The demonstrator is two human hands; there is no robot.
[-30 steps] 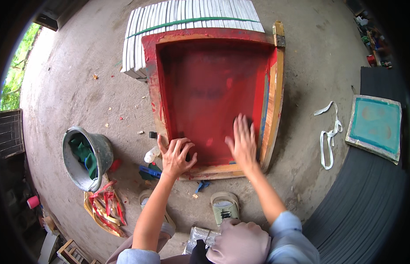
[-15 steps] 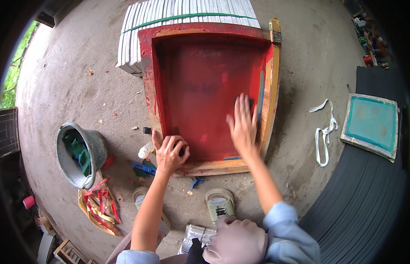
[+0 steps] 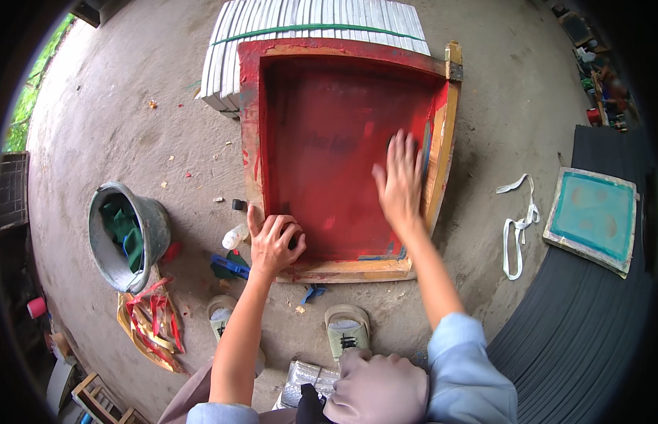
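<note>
A wooden-edged screen printing frame [image 3: 253, 152] with red-smeared sides and dark red mesh [image 3: 322, 177] stands in front of me. My left hand [image 3: 274, 244] grips its near left corner, fingers curled over the inner edge and thumb along the outside. Inside the frame, toward the right side, my right hand [image 3: 401, 180] lies flat with fingers stretched out over the mesh. The fingertips are slightly blurred, and whether anything is under them I cannot tell. Just left of my left hand are a small clear bottle [image 3: 235, 236] and a black cap [image 3: 238, 204].
A stack of white slabs [image 3: 223, 78] bound with green strap touches the frame's far side. At left stand a grey bucket [image 3: 156, 230] with green cloth and a heap of ribbons [image 3: 154, 321]. A white strap [image 3: 514, 233], teal screen [image 3: 590, 205] and dark ridged sheet [image 3: 555, 311] lie right.
My right hand has slid a little farther up the mesh, still flat. My left hand keeps its hold on the corner. The whole view has shifted slightly.
</note>
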